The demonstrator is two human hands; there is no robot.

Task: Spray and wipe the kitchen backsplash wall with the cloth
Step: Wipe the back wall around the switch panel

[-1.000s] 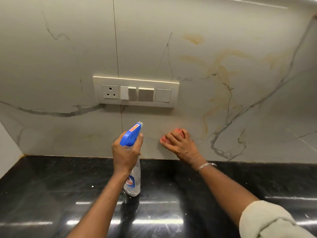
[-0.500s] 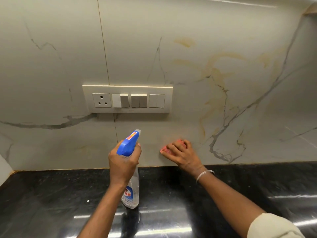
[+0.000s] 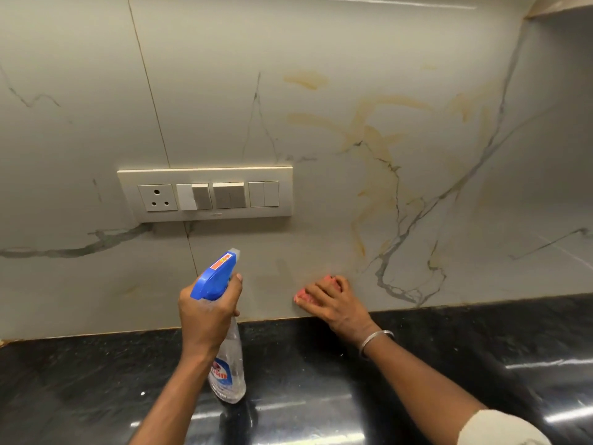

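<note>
On the head view I saw the left hand (image 3: 205, 313) curled tight around the neck of the spray bottle (image 3: 228, 374). Its blue nozzle pointed at the backsplash wall (image 3: 321, 226) just below the switch panel (image 3: 205, 195). The right hand (image 3: 335, 305) lay with fingers spread, pressing the pink cloth (image 3: 302, 296) flat to the wall, just above the back edge of the black desk (image 3: 321, 380).
</note>
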